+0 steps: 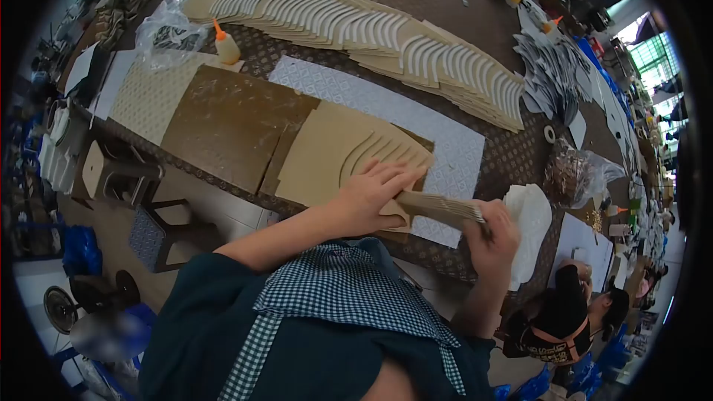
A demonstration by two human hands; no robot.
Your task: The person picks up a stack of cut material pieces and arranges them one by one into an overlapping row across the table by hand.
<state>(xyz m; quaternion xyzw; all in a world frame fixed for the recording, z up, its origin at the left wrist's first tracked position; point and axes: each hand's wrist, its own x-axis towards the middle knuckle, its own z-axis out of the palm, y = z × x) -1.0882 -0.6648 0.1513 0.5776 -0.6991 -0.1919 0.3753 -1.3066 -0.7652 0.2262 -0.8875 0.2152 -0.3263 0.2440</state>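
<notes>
My left hand (379,191) lies with its fingers spread on tan sheets (319,150) that overlap in a fan of curved edges on a brown board. To its right, my right hand (493,236) grips the end of a stack of thin tan pieces (442,208), its fingers wrapped round them. The stack's other end reaches to beside my left hand. Beneath the work is a white patterned sheet (457,154) on the table.
A long row of tan pieces with white curved strips (334,24) spans the table's far side. Near it are a glue bottle (226,44) and a plastic bag (169,33). Stools (167,234) stand below left. Another person (561,319) works at the lower right.
</notes>
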